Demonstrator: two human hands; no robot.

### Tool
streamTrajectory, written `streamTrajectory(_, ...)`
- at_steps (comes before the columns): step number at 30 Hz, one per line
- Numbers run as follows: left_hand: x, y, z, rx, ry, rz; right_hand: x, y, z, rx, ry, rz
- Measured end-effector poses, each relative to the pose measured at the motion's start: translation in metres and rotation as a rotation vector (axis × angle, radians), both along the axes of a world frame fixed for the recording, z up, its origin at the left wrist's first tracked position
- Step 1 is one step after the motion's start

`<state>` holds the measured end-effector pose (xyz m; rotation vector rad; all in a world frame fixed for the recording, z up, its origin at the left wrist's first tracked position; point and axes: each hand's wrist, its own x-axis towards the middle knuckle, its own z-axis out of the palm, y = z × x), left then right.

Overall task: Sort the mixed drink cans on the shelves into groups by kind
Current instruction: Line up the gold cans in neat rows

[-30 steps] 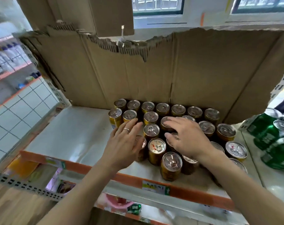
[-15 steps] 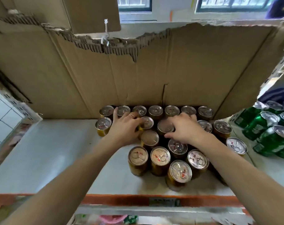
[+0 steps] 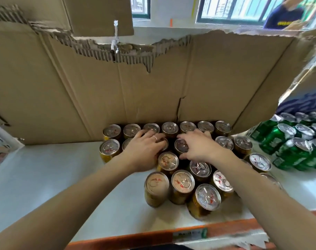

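While both hands are in the block, grip first: left hand (image 3: pixel 144 147) lies over lids in the second row from the back, fingers fairly straight and spread, pressing rather than clasping, ring (image 3: pixel 154 137) visible. Right hand (image 3: pixel 198 145) has fingers and thumb curled round the top of one gold can (image 3: pixel 181 147) in that same row, so it's grasping it.

Likely reason: left steadies neighbours while right shifts or seats one can. These are tightly packed and a nudge could tip the rest.

Gold cans (image 3: pixel 182 181) all stand upright. The back row touches the cardboard (image 3: pixel 153 91) along the back edge of the shelf (image 3: pixel 45 177). The block runs toward the orange front edge (image 3: pixel 135 235), right of middle. Green cans (image 3: pixel 287 152) lie tilted in their own group at the right edge, near but separate. Sorting here looks mostly done, just tidying.

Versus 0.5 s ago: hands on much the same lids, right hand a touch nearer the left. Versus 1 s ago: both have gone further back, off the nearer rows. Cans themselves look unmoved.
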<state>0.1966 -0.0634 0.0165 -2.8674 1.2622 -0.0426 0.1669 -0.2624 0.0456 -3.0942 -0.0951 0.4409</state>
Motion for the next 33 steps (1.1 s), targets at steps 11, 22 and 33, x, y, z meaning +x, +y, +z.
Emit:
streamTrajectory(11,0.009,0.013,0.012,0.03,0.137,0.009,0.0,-0.007,0.002,-0.018,-0.027,0.071)
streamTrajectory(22,-0.001,0.01,0.006,0.074,0.088,0.088,0.006,0.006,-0.011,0.206,-0.195,0.061)
streamTrajectory(33,-0.008,0.006,0.014,-0.167,0.252,0.247,-0.016,-0.036,-0.001,0.475,-0.172,0.057)
